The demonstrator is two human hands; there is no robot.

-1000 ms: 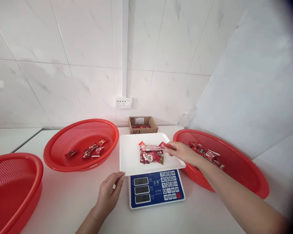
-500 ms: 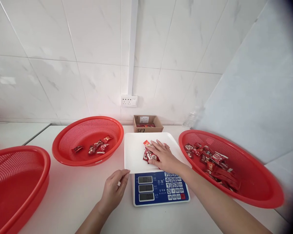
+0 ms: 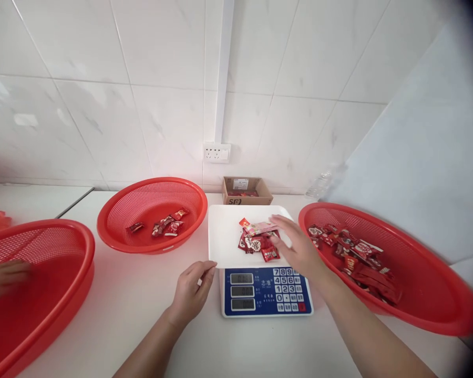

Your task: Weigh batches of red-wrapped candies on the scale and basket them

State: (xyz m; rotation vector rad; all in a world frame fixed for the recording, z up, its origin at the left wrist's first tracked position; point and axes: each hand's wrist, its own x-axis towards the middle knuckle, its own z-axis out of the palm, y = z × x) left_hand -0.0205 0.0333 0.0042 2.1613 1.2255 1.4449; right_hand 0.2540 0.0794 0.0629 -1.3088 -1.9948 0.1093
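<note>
A pile of small red snack packets (image 3: 256, 242), with one pink packet (image 3: 259, 227) on top, lies on the white tray (image 3: 223, 236) of a digital scale (image 3: 260, 293). Over the right side of the pile is my right hand (image 3: 299, 247), its fingers apart and nothing gripped. Whether its fingertips touch the packets I cannot tell. At the tray's front left corner my left hand (image 3: 193, 286) is closed, thumb and forefinger pinching the edge. Dim digits show on the scale's displays.
Red baskets surround the scale: one (image 3: 429, 252) with several packets at right, one (image 3: 114, 210) with several at back left, another (image 3: 89, 262) at far left. Another person's blurred hand (image 3: 6, 278) is over that one. Behind the tray stands a cardboard box (image 3: 260, 198) holding packets.
My right hand has lifted off the packets and moved right, uncovering more of the pile. Another person's hand has come in at the left. My left hand stays at the tray corner.
</note>
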